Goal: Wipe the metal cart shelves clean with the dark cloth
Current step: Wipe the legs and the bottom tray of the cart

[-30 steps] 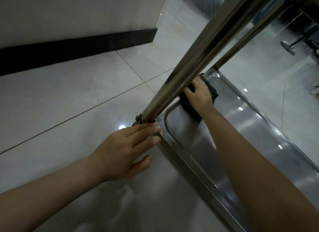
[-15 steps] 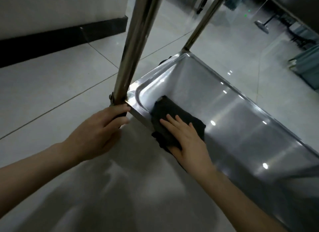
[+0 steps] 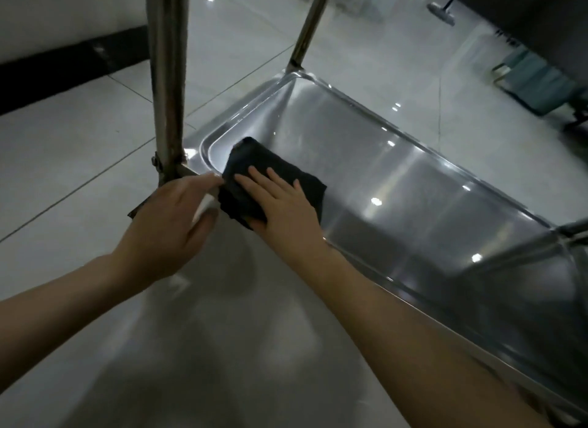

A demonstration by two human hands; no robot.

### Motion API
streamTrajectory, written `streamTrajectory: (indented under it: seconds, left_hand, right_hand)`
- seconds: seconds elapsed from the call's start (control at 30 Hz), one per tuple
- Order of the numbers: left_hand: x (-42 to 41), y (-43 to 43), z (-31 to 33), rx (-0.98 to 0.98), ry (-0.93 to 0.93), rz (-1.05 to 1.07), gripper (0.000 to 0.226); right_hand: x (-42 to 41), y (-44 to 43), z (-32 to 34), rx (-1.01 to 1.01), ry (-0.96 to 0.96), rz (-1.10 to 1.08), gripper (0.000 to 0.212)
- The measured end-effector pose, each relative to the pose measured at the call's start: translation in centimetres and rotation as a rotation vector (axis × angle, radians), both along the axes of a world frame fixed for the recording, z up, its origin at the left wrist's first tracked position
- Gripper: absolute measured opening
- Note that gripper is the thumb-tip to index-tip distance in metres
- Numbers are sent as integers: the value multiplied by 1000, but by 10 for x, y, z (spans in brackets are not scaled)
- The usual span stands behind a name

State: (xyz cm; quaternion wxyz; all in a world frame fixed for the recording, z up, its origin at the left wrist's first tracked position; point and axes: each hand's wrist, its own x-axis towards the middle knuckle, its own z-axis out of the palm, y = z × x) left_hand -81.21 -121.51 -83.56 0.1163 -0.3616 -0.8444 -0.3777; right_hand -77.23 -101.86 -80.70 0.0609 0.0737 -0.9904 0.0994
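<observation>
Wiping in hand: right hand (image 3: 283, 204), fingers flat and spread, presses the dark cloth (image 3: 270, 179) at the bottom shelf's (image 3: 413, 185) near-left corner, left hand (image 3: 171, 224) loosely curled on the rim by the post (image 3: 167, 77); next, probably sweep toward the unwiped far end.

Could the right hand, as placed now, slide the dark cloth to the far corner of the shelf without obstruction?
Probably yes. The right hand lies flat on the dark folded cloth, and the shiny metal cart shelf looks bare up to that corner.
</observation>
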Motion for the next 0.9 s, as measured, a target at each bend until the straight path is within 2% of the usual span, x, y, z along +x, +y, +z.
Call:
streamTrajectory:
  seconds: [0.07, 0.13, 0.23, 0.33, 0.47, 0.73, 0.9]
  left_hand:
    - [3, 3, 1, -23, 33, 44, 40]
    - [8, 11, 3, -111, 141, 45, 42]
    - [22, 38, 6, -198, 311, -142, 42]
    - [41, 83, 10, -291, 396, -358, 45]
    - [66, 142, 14, -416, 510, -597, 51]
    - [97, 213, 28, -565, 656, -811, 55]
    - [111, 225, 48, -663, 617, -822, 55]
  right_hand:
    - [4, 6, -3, 16, -3, 26, 60]
    - [34, 36, -4, 32, 10, 47, 62]
    - [109, 103, -1, 22, 26, 0, 61]
    - [193, 171, 5, 35, 38, -75, 55]
    - [285, 244, 11, 135, 2, -197, 61]
    - [393, 319, 14, 253, -122, -474, 79]
    - [430, 340, 22, 269, -169, -595, 78]
